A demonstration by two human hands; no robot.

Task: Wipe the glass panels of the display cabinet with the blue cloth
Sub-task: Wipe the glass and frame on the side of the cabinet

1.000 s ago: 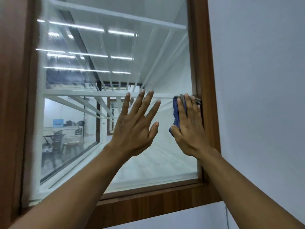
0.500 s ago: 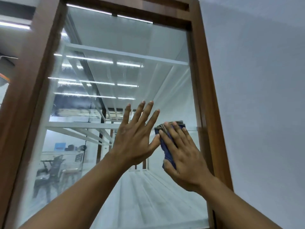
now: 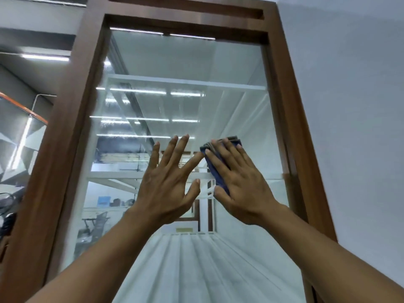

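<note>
The glass panel (image 3: 175, 66) of the display cabinet fills the middle of the head view, set in a brown wooden frame (image 3: 72, 119). My right hand (image 3: 238, 182) presses the folded blue cloth (image 3: 215, 166) flat against the glass, right of the panel's centre; most of the cloth is hidden under my palm and fingers. My left hand (image 3: 168, 184) lies flat on the glass just left of it, fingers spread, holding nothing. White shelves show behind the glass, with reflections of ceiling lights.
A plain white wall (image 3: 349, 106) runs along the right of the frame. To the left, another glass pane (image 3: 19, 136) reflects a room. The frame's top rail (image 3: 185, 12) is above my hands.
My right hand has slid the cloth from the panel's right edge leftward toward the left hand. The view has tilted up, bringing the frame's top rail into sight.
</note>
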